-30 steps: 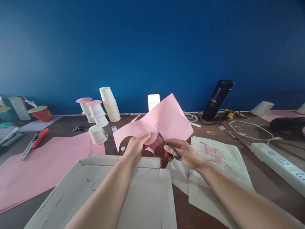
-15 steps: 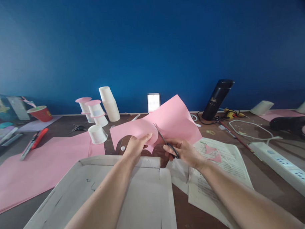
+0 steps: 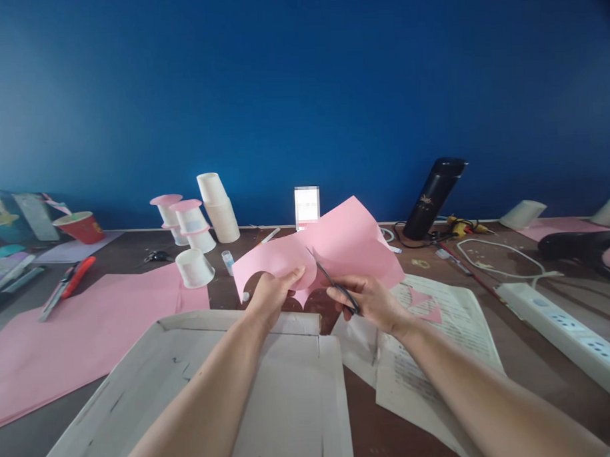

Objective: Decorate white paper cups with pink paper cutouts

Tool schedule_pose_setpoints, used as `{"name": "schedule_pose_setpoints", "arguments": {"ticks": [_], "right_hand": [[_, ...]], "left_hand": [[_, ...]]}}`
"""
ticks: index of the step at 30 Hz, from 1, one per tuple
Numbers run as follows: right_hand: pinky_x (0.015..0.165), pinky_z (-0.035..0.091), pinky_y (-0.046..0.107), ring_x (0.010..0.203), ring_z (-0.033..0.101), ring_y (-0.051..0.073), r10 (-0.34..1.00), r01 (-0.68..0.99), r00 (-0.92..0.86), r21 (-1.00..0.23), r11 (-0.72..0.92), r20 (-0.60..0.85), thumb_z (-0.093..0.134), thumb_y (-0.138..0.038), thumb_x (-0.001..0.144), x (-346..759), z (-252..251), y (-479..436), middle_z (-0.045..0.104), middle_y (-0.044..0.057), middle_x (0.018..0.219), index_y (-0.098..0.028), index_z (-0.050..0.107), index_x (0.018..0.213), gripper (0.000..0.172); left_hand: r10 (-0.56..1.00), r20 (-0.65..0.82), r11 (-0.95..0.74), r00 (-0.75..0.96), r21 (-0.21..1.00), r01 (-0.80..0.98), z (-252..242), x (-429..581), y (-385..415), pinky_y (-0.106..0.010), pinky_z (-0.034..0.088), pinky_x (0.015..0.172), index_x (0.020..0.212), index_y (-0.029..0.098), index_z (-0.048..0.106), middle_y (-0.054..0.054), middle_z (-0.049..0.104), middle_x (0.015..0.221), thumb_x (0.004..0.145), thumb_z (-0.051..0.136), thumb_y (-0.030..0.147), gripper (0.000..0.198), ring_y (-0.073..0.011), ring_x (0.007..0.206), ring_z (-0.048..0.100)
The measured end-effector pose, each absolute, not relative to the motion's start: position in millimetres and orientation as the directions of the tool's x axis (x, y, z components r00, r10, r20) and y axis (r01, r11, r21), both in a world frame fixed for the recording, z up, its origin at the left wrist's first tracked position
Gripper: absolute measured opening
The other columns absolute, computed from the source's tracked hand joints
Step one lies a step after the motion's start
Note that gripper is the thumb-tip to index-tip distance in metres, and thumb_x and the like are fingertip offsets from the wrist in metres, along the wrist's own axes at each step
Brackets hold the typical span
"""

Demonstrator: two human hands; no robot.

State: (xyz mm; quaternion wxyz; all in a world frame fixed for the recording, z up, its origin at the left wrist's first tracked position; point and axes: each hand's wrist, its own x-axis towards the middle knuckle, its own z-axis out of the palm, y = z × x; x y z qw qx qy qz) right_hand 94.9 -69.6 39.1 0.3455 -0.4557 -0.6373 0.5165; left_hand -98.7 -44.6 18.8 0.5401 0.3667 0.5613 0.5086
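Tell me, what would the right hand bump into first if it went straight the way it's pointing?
Probably the pink sheet, since the scissors in the right hand reach it. The left hand may come next; depth is hard to judge.

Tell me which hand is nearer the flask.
Right. The right hand, holding scissors, is in front of the flask and to its left; the left hand, pinching the pink sheet, is farther left.

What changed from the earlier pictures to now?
The pink sheet shifted: its top corner sits lower and further right, and its left edge moved right, showing more of the small clear container. Nothing was taken up or released. The left hand still grips the sheet, the right hand the scissors; the black flask stayed put.
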Motion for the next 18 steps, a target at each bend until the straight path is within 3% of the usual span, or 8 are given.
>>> {"name": "schedule_pose_setpoints", "arguments": {"ticks": [6, 18], "right_hand": [[0.048, 0.039, 0.023, 0.047, 0.051, 0.009, 0.943, 0.214, -0.329, -0.976, 0.033, -0.041, 0.065, -0.052, 0.075, 93.9, 34.6, -68.7, 0.058, -0.001, 0.059, -0.016, 0.07, 0.088, 0.038], [0.049, 0.039, 0.024, 0.048, 0.053, 0.01, 0.948, 0.199, -0.316, -0.979, 0.034, -0.032, 0.066, -0.052, 0.074, 91.9, 33.0, -68.8, 0.059, 0.001, 0.06, -0.016, 0.069, 0.084, 0.037]], "left_hand": [[0.962, -0.237, 0.22, -0.135, 0.967, -0.125, 19.0, -97.9, -44.0, -0.029, 0.046, 0.047, 0.068, 0.007, 0.066, -0.006, 0.058, 0.06, 0.05, 0.08, 0.049, 0.048, -0.015, 0.052, 0.052], [0.949, -0.292, 0.255, -0.114, 0.93, -0.264, 17.4, -95.5, -44.9, -0.026, 0.042, 0.043, 0.067, 0.009, 0.065, -0.005, 0.057, 0.054, 0.047, 0.084, 0.041, 0.043, -0.0149, 0.052, 0.052]]}}
